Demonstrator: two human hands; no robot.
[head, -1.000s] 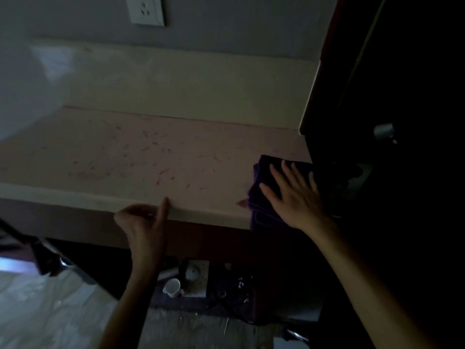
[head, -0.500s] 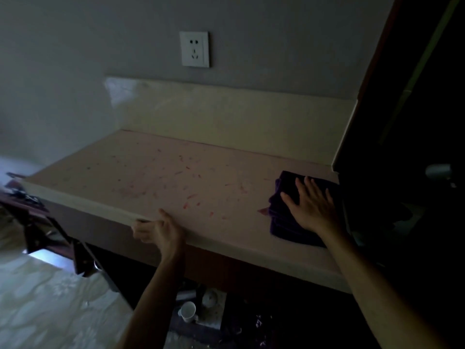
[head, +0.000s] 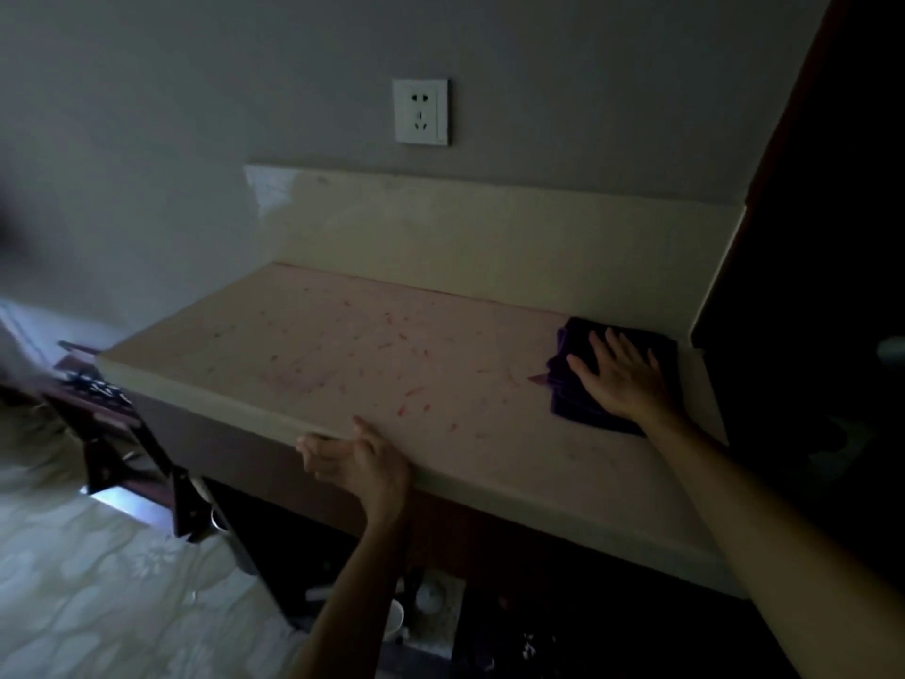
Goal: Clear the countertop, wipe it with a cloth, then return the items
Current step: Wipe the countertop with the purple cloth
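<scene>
- A white cup [head: 394, 619] stands on the floor below the left hand [head: 360, 463], beside a pale square tray [head: 440, 605]; what the cup holds cannot be told in the dim light.
- The countertop [head: 372, 365] is pale pink with red streaks scattered ahead of the left fingers; a cream backsplash [head: 489, 237] rises behind it, and a white wall socket [head: 421, 111] sits on the grey wall above.
- The right hand [head: 624, 379] lies flat, fingers spread, pressing on the folded dark purple cloth [head: 570, 384], which lies at the counter's far right end, beneath and just left of those fingers.
- The left hand rests at the counter's front edge, fingers loosely curled, thumb on top, gripping nothing.
- A dark cabinet [head: 808, 286] stands just right of the right fingers.
- A dark folding rack [head: 122, 433] stands left of the left fingers, on patterned pale flooring [head: 98, 605].
</scene>
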